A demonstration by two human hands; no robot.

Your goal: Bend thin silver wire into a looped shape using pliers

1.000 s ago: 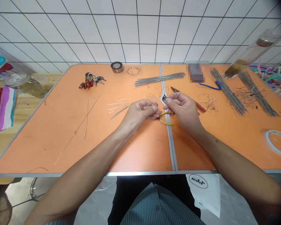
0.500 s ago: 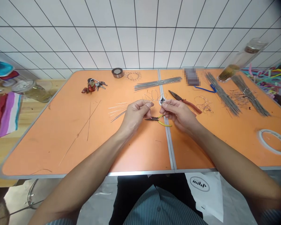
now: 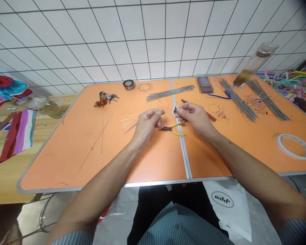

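Over the middle of the orange table, my left hand is closed in a pinch on a thin wire, its end barely visible at the fingertips. My right hand, a short gap away, pinches with thumb and forefinger; thin wire seems to be in it, too fine to make out fully. Faint bent wire shows just beyond the hands. Below the gap lie small pliers with yellow handles. Larger pliers with red handles are partly hidden behind my right hand. Cut straight wires fan out left of my left hand.
Wire bundles lie at the back and right. Along the back are a tape roll, keys and a tilted glass bottle. A white ring roll lies at right. Two long wires cross at left.
My right hand has risen slightly and its fingers have shifted, uncovering more of the yellow-handled pliers. The bent wire loops beyond the hands show less clearly. The whole view has turned a little.
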